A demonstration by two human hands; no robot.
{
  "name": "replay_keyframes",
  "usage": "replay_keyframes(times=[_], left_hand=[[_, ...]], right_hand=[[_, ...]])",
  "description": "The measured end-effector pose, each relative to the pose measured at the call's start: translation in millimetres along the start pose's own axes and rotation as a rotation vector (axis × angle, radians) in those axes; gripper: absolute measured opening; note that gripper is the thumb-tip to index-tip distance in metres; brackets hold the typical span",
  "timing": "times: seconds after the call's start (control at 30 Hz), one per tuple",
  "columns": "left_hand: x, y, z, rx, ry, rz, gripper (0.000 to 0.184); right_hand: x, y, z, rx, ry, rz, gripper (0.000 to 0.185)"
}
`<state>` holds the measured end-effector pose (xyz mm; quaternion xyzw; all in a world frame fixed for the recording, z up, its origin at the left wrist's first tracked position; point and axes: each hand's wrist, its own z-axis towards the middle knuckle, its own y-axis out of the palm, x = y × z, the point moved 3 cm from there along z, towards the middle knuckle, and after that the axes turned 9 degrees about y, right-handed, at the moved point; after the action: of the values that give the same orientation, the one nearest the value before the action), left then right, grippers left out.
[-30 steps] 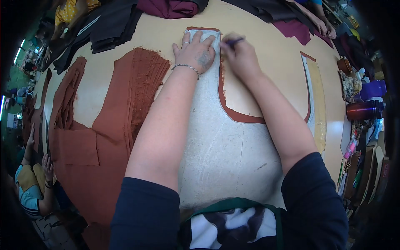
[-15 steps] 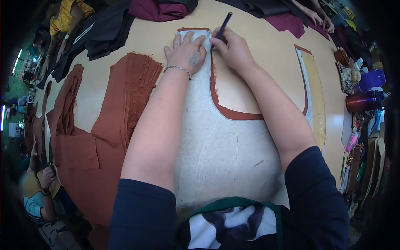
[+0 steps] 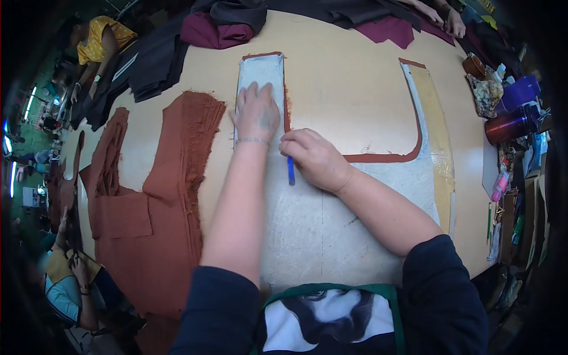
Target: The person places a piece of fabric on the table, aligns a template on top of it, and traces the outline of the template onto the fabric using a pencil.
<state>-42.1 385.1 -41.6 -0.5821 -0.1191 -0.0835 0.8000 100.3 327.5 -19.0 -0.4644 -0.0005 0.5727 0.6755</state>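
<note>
A large pale grey pattern piece (image 3: 302, 231) lies on rust-brown fabric, whose edge (image 3: 378, 158) shows as a narrow band along the curved cutout. My left hand (image 3: 258, 112) rests flat on the pattern's upright strip, fingers apart and slightly blurred. Beside the strip's right edge, near the start of the curve, my right hand (image 3: 316, 158) is closed around a blue pen (image 3: 291, 171), whose lower part sticks out toward me. The pen's other end is hidden by my fingers.
Stacked rust-brown fabric (image 3: 177, 154) lies at the left. Black fabric (image 3: 157, 68) and maroon fabric (image 3: 216, 31) are along the far edge. A metallic tumbler (image 3: 509, 125) stands at the right. Other people are at the left and far right.
My right hand has come down along the strip's edge toward me, and the pen has tipped from pointing up to pointing down. My left hand has slid lower on the strip. The view has shifted.
</note>
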Motion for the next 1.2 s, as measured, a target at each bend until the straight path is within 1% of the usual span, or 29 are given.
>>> replay_keyframes(times=[0.07, 0.17, 0.2, 0.3, 0.37, 0.5, 0.6, 0.67, 0.77, 0.87, 0.97, 1.03, 1.1, 1.17, 1.2], left_hand=[[16.4, -14.9, -25.9, -0.074, -0.119, 0.084, 0.036], [17.1, -15.0, -33.1, -0.098, -0.162, 0.075, 0.039], [18.0, -15.3, -33.2, -0.089, -0.163, 0.075, 0.038], [18.2, -15.7, -32.9, -0.083, -0.159, 0.069, 0.038], [17.6, -16.7, -32.1, -0.085, -0.163, 0.061, 0.037], [15.6, -15.1, -31.6, -0.077, -0.162, 0.061, 0.037], [15.6, -15.8, -32.0, -0.071, -0.163, 0.045, 0.037], [14.5, -14.9, -33.6, -0.069, -0.15, 0.042, 0.038], [16.4, -15.3, -33.5, -0.003, -0.15, 0.017, 0.035], [13.0, -18.7, -35.5, 0.041, -0.152, -0.078, 0.034], [-11.3, -12.2, -44.4, 0.269, 0.096, -0.59, 0.035], [0.9, -24.4, -64.9, 0.064, 0.106, -0.59, 0.052], [21.6, -36.4, -93.8, -0.1, 0.093, -0.377, 0.068], [50.8, -44.0, -116.4, -0.211, 0.056, 0.04, 0.085], [54.4, -42.5, -118.5, -0.251, 0.033, 0.071, 0.091]], right_hand=[[3.3, -1.9, 2.2, 0.075, 0.087, 0.111, 0.018], [18.2, -2.8, 4.1, 0.037, 0.52, 0.403, 0.012], [25.6, -2.6, 8.7, 0.05, 0.539, 0.39, 0.011], [67.7, 14.2, 32.2, 0.064, 0.606, 0.683, 0.013], [81.8, 12.9, 54.7, 0.059, 0.587, 0.58, 0.014], [73.6, 6.0, 75.6, -0.013, 0.563, 0.305, 0.014], [44.9, 3.7, 52.7, 0.061, 0.211, 0.085, 0.014], [17.6, -3.7, 28.6, -0.005, 0.132, 0.125, 0.014], [-5.2, -16.9, -7.0, -0.132, 0.093, 0.146, 0.015], [-4.0, -31.1, -22.2, -0.159, 0.296, 0.269, 0.015], [1.4, -33.7, -27.9, -0.101, 0.402, 0.393, 0.012], [3.9, -35.9, -28.0, -0.114, 0.479, 0.421, 0.011], [6.8, -35.5, -30.0, -0.113, 0.552, 0.462, 0.011], [10.4, -32.6, -30.7, -0.107, 0.614, 0.51, 0.012], [10.4, -32.1, -30.7, -0.101, 0.647, 0.537, 0.012]])
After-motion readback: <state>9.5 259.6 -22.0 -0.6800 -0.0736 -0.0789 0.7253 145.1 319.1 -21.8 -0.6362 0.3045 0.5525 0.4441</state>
